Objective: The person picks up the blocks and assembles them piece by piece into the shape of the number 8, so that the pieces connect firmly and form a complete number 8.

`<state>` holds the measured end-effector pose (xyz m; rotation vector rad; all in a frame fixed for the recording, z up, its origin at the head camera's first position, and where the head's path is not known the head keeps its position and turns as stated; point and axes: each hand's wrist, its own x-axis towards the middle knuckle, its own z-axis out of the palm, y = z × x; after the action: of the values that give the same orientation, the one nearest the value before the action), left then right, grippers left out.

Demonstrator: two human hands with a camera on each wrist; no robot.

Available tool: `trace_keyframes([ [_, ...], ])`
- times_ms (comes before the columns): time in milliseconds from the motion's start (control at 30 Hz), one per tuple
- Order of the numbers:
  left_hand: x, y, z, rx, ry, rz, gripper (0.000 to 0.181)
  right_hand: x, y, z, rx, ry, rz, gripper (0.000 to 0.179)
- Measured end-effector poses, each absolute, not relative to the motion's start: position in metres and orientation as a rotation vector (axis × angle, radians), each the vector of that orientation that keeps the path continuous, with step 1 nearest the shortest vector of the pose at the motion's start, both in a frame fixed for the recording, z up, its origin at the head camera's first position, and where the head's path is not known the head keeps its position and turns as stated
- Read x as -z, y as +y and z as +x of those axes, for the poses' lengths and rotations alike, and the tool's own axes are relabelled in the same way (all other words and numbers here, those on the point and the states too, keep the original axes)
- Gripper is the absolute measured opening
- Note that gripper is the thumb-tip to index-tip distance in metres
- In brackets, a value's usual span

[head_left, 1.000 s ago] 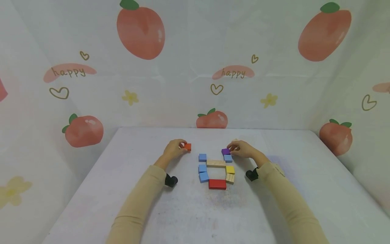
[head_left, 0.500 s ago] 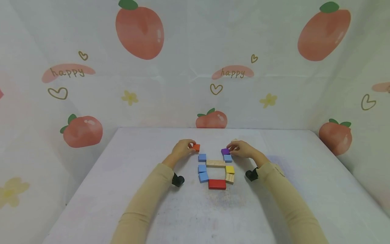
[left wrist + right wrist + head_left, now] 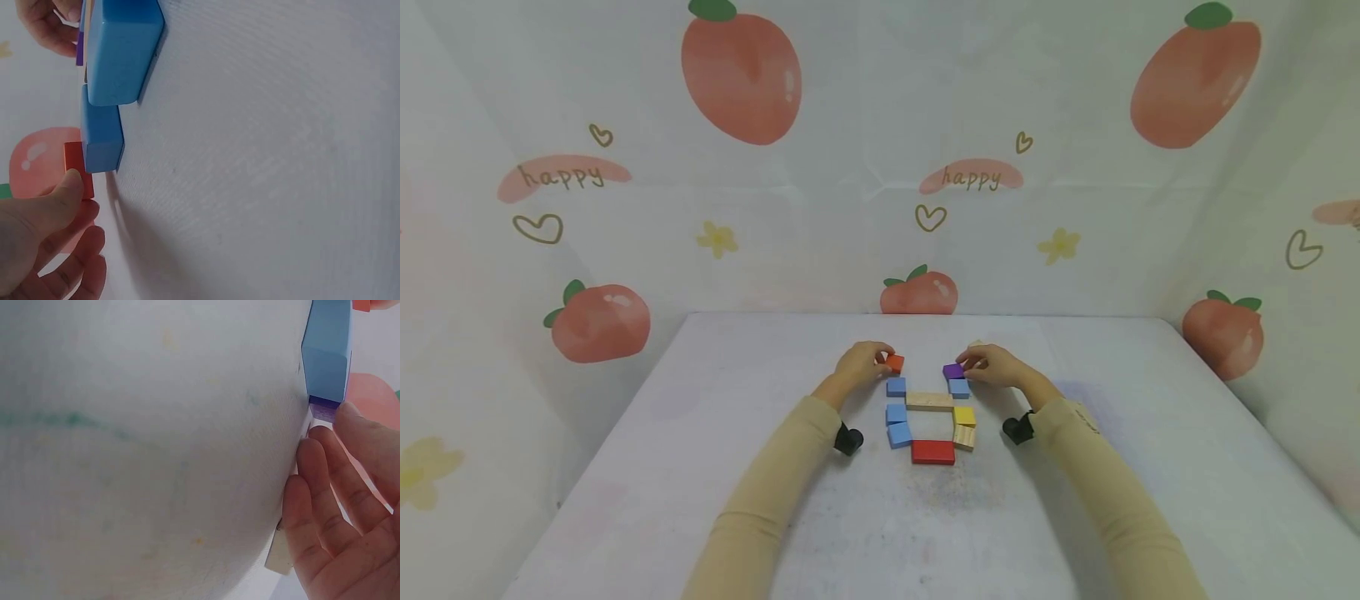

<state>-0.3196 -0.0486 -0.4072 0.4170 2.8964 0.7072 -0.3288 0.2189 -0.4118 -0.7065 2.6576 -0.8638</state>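
Between the thumb and fingers of my left hand (image 3: 861,364) is a small orange-red block (image 3: 896,363), just beyond the far-left blue block (image 3: 896,387). The left wrist view also shows this orange-red block (image 3: 79,169) with my thumb on its face. My right hand (image 3: 994,367) pinches the end of a purple block (image 3: 952,372), which sits behind another blue block (image 3: 958,388). In the right wrist view, the thumb tip meets the purple block (image 3: 324,410), while the other fingers extend alongside.
Nearer lie a long wooden block (image 3: 929,402), a yellow block (image 3: 964,416), a short wooden block (image 3: 964,437), a red block (image 3: 933,452) and two more blue blocks (image 3: 897,414) in a ring. Another wooden block (image 3: 975,342) is partly hidden behind my right hand.
My left hand has carried the orange-red block rightward, to behind the far-left blue block, and the block has turned slightly. My right hand stays at the purple block.
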Motion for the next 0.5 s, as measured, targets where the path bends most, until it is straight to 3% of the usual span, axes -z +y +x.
trace_keyframes([
  [500,0.4104,-0.0450,-0.3229,-0.687,2.853,0.422,0.035,0.4135,0.2194,-0.3294,0.871,2.670,-0.740,0.026],
])
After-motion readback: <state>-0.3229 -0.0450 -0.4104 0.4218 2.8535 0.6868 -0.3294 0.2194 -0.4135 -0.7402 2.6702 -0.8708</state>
